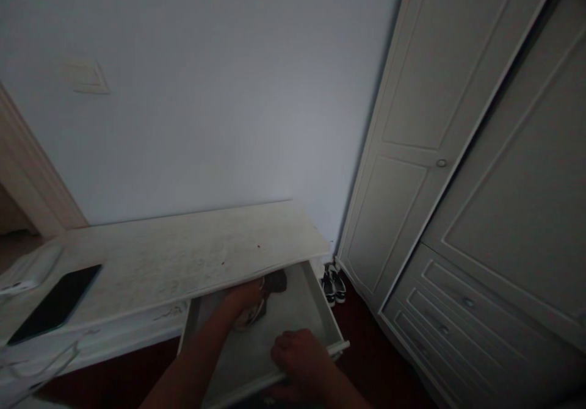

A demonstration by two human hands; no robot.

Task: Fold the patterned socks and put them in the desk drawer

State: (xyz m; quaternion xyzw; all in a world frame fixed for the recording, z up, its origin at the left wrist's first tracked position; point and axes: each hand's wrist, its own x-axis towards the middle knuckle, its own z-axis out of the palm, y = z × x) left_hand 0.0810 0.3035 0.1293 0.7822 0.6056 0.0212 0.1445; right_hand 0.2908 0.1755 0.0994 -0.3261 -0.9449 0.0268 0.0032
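Observation:
A white drawer is pulled out from the low white cabinet. My left hand reaches into its back left part, at a dark, bunched item and a lighter item; its fingertips are hidden, so its grip cannot be made out. Over the drawer's front part, near the front edge, is my right hand, its fingers curled in, with nothing visible in them.
On the cabinet top lie a dark flat device and a white object. Dark shoes stand on the red floor right of the cabinet. A tall white wardrobe rises at the right.

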